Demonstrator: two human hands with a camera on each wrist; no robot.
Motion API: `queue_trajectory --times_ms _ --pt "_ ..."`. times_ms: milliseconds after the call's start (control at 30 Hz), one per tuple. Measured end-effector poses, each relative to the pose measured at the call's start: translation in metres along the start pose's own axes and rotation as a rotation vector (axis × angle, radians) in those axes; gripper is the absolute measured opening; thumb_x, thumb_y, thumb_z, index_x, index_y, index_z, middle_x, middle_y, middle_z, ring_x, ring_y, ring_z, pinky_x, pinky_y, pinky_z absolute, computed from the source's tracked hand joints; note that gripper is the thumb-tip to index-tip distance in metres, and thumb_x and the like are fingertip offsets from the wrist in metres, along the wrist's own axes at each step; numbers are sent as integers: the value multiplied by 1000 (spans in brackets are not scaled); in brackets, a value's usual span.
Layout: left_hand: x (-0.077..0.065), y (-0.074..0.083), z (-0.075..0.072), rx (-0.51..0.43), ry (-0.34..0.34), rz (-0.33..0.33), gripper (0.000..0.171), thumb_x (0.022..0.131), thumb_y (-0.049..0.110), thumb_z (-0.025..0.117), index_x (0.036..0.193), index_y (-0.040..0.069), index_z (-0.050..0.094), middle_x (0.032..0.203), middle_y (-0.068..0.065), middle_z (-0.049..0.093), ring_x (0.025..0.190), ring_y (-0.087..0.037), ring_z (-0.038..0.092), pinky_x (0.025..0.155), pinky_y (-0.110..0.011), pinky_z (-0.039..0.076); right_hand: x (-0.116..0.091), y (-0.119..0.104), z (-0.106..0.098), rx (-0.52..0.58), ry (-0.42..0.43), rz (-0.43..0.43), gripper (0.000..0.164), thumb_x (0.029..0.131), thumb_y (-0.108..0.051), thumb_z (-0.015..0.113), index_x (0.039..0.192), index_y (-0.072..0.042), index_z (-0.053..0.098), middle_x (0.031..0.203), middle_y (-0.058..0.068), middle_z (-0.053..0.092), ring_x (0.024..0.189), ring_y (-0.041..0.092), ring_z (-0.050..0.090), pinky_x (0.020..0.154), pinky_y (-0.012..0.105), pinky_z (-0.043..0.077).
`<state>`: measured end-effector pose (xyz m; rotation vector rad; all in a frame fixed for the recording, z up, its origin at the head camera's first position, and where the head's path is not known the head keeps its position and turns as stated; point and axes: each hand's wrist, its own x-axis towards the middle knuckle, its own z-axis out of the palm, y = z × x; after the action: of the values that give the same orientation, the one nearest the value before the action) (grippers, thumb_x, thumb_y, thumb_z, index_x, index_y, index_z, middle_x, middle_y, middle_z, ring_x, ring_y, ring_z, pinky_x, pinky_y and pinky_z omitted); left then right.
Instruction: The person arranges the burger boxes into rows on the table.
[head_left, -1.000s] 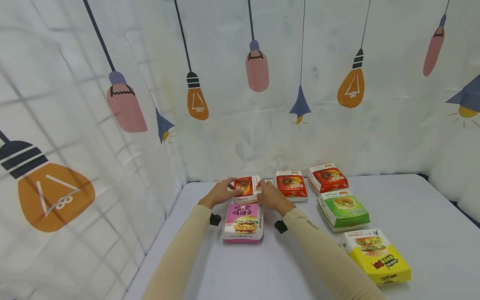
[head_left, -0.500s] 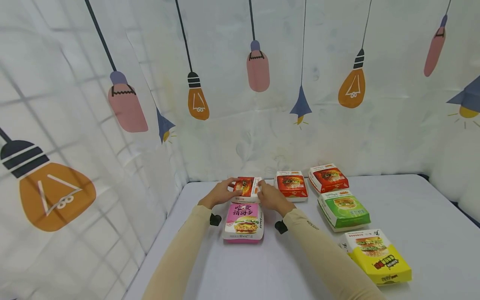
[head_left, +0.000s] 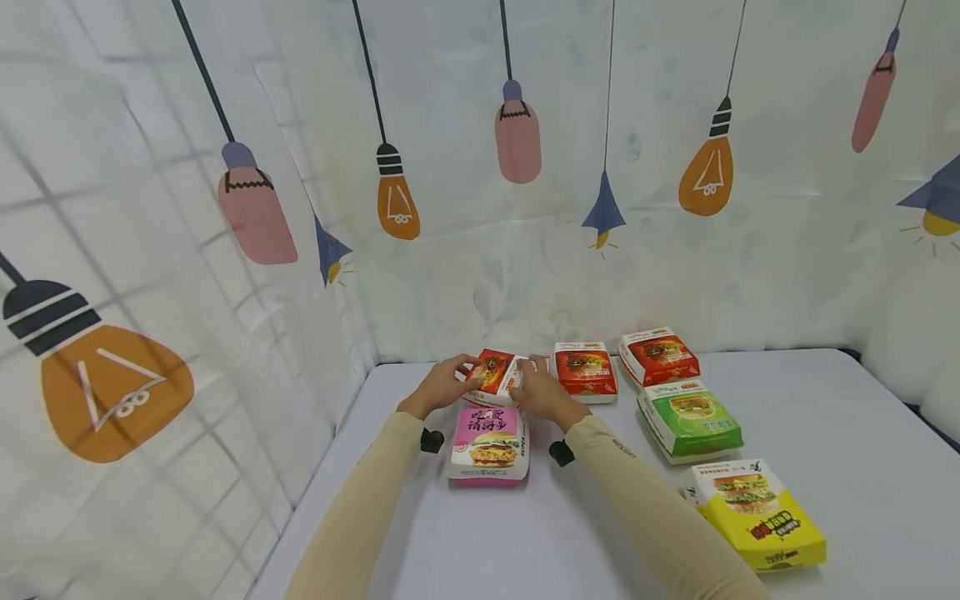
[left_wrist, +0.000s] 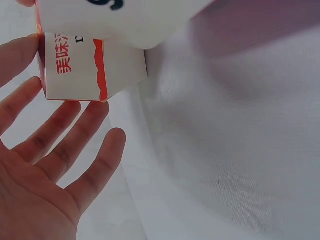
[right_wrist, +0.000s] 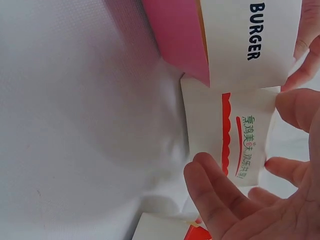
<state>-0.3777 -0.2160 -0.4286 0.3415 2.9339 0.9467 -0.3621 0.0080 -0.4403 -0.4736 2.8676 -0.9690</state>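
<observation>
A red-and-white burger box (head_left: 492, 371) sits between my two hands at the back left of the table, turned at an angle. My left hand (head_left: 440, 387) holds its left side, thumb over the near part and fingers along the far part. In the left wrist view, fingertips of that hand meet the white side wall of the burger box (left_wrist: 72, 70). My right hand (head_left: 543, 392) grips the opposite side, thumb and fingers about its edge in the right wrist view. Just in front lies a pink burger box (head_left: 487, 442), whose white wall partly covers the red one in both wrist views.
A second red burger box (head_left: 585, 372) stands right of my right hand. Farther right, another red box (head_left: 658, 357), a green box (head_left: 690, 419) and a yellow box (head_left: 756, 512) form a column. Behind the white table (head_left: 570, 533) hangs a lamp-patterned curtain (head_left: 465, 275).
The red-and-white burger box between my hands has turned clockwise. My right hand's fingers have shifted a little along its side. The other boxes keep their places.
</observation>
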Motion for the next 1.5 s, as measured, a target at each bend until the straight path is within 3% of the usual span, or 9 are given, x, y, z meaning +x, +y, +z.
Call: queue_trajectory --times_ms 133,267,567,733,933,1133,1500 --pt "1 -1 1 17 25 26 42 98 33 68 138 19 62 128 -14 65 104 -27 65 89 -45 55 0 0 0 4 -10 0 72 100 -30 62 158 -4 30 167 23 18 119 36 61 107 51 49" --pt "2 -2 3 54 43 25 40 99 34 68 136 21 64 123 -12 64 106 -27 61 88 -43 53 0 1 0 24 -16 21 73 99 -33 63 159 -6 30 166 21 20 121 35 60 107 51 48" --pt "5 -1 5 104 85 28 32 100 29 66 130 18 67 95 -9 56 77 -20 50 65 -31 40 1 6 3 58 -8 40 68 102 -33 59 159 -10 30 162 19 24 125 33 56 107 50 48" --pt "5 -2 5 111 72 27 31 102 29 63 132 18 66 83 -5 58 68 -16 50 60 -29 40 1 7 3 50 -15 59 65 103 -32 58 159 -12 31 161 21 25 121 31 57 103 48 50" --pt "5 -1 4 110 46 31 39 100 33 66 136 18 64 100 -8 65 83 -19 57 71 -33 46 1 9 2 45 -18 64 66 103 -32 57 159 -13 30 157 23 27 110 29 58 88 42 52" --pt "2 0 3 100 1 5 58 94 46 71 143 18 58 122 -15 62 104 -26 58 87 -44 49 -1 10 3 54 -24 92 67 103 -36 56 161 -17 28 157 24 28 113 32 57 98 48 52" --pt "-2 -1 2 13 -42 -35 75 89 55 74 150 19 49 142 -19 58 121 -33 59 97 -53 52 1 13 6 29 -26 96 67 104 -37 55 161 -15 28 152 24 37 116 34 56 107 55 48"
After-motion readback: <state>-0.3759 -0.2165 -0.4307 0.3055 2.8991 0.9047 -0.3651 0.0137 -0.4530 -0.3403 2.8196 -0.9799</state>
